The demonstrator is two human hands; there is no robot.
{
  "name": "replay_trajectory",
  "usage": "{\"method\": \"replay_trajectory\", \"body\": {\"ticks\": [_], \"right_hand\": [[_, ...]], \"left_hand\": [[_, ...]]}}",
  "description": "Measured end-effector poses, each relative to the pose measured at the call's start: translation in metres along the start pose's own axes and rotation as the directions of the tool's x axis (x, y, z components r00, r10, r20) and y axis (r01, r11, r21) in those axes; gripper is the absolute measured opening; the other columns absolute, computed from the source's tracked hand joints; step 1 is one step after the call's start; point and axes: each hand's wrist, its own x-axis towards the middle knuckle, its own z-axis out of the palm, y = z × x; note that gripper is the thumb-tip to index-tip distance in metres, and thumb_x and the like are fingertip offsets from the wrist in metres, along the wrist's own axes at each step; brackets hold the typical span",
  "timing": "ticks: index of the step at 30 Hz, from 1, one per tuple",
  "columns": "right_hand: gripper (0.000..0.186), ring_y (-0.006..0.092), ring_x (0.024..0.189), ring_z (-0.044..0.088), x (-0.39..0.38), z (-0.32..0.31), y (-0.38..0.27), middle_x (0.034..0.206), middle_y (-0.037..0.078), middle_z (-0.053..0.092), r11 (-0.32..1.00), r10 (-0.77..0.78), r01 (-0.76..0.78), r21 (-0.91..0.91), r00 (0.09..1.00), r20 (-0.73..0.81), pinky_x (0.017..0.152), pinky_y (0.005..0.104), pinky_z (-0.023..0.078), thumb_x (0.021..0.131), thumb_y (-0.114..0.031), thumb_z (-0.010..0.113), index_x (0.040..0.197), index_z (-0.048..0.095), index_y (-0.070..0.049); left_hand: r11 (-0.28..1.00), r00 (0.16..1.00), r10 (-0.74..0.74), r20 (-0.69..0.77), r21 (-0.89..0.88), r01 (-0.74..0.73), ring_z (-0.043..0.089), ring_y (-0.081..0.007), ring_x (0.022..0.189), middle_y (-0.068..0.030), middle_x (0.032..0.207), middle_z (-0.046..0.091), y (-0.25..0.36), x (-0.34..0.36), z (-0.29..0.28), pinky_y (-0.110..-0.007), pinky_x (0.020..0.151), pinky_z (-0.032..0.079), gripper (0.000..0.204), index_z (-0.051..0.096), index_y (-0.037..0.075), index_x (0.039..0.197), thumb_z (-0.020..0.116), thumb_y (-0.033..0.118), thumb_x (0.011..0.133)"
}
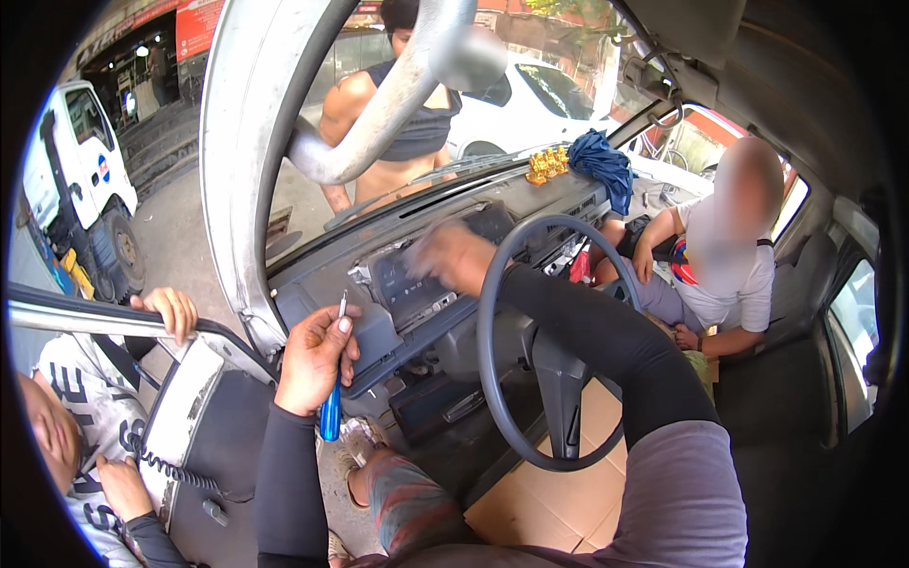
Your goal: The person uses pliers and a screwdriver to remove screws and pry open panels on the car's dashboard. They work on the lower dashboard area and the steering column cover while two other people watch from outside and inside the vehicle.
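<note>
Screwdriver (pixel 330 415), with a glossy blue handle and a slim metal shaft, stood nearly upright at 8 o'clock from the centre of a vehicle's cab, its tip toward 12, in a person's left hand (pixel 314 352). The left fingers were curled closed around it, hiding the tool's middle; the tip's shape was too small to make out. Close to the centre, the right hand (pixel 454 257) blurred over the dark instrument panel (pixel 400 275), covering part of it; how far its fingers were open, or whether they held anything, could not be told. At 4 o'clock, a smooth, round steering wheel (pixel 489 364) was partly hidden by the black-sleeved right arm. Creased brown cardboard (pixel 516 506) lay at 5 o'clock, its outline interrupted by the wheel. Shiny gold figurines (pixel 547 167) stood at 1 o'clock on the hard grey dashboard (pixel 507 194), beside folded blue fabric (pixel 602 170) at 2. Farther out at 8 o'clock, a co-worker's hand (pixel 170 310) gripped the door frame, that person's body cut off by the dark lens rim.
</note>
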Motion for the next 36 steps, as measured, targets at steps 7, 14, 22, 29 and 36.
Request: {"method": "replay_trajectory", "body": {"ticks": [7, 14, 22, 29, 36], "right_hand": [[0.024, 0.0334, 0.119, 0.065, 0.015, 0.025, -0.024, 0.114, 0.013, 0.071, 0.995, 0.086, -0.085, 0.042, 0.996, -0.011, 0.112, 0.0504, 0.047, 0.079, -0.006, 0.073, 0.103, 0.076, -0.012], [0.027, 0.0329, 0.132, 0.06, -0.037, 0.001, 0.027, 0.131, 0.012, 0.068, 0.966, 0.25, -0.259, -0.018, 0.948, -0.195, 0.113, 0.0482, 0.048, 0.087, -0.009, 0.07, 0.113, 0.076, -0.013], [0.029, 0.0476, 0.112, 0.07, -0.07, 0.012, 0.088, 0.123, 0.028, 0.072, 0.304, 0.897, -0.952, 0.033, 0.275, -0.347, 0.103, 0.0507, 0.056, 0.094, -0.011, 0.067, 0.12, 0.078, -0.003], [0.037, 0.0478, 0.114, 0.069, -0.087, 0.0, 0.078, 0.123, 0.033, 0.07, 0.62, 0.734, -0.763, -0.183, 0.647, -0.207, 0.103, 0.0507, 0.055, 0.087, -0.004, 0.063, 0.121, 0.073, 0.007], [0.046, 0.0481, 0.106, 0.068, -0.065, 0.004, 0.02, 0.133, 0.029, 0.065, 0.892, 0.398, -0.404, -0.204, 0.915, -0.072, 0.096, 0.0537, 0.055, 0.087, 0.003, 0.063, 0.131, 0.07, -0.005]], "left_hand": [[0.999, 1.0, -0.006, 0.004, -0.054, 0.007, 0.052, -0.0087, 0.051, -0.0026, 0.073, 0.062, -0.001, 0.0, -0.007, -0.025, 0.047, 0.045, 0.036, 0.065, -0.002, 0.131, 0.059, 0.03, 0.114], [0.998, 1.0, -0.02, 0.001, -0.058, 0.02, 0.053, -0.0094, 0.05, -0.0029, 0.072, 0.061, 0.004, 0.0, -0.006, -0.025, 0.046, 0.045, 0.034, 0.066, -0.002, 0.13, 0.059, 0.028, 0.114], [0.994, 1.0, -0.016, 0.026, -0.109, 0.019, 0.054, -0.0097, 0.052, -0.0036, 0.073, 0.063, -0.001, 0.004, -0.004, -0.025, 0.046, 0.046, 0.033, 0.066, -0.002, 0.128, 0.06, 0.027, 0.114], [0.985, 0.999, -0.015, 0.028, -0.173, 0.02, 0.053, -0.0092, 0.049, -0.003, 0.071, 0.063, -0.001, 0.001, -0.013, -0.025, 0.047, 0.046, 0.034, 0.066, -0.002, 0.129, 0.061, 0.027, 0.113], [0.985, 0.999, -0.012, 0.043, -0.17, 0.019, 0.053, -0.0091, 0.049, -0.0032, 0.072, 0.063, 0.0, -0.001, -0.014, -0.024, 0.047, 0.045, 0.035, 0.065, -0.003, 0.129, 0.06, 0.028, 0.113]]}}
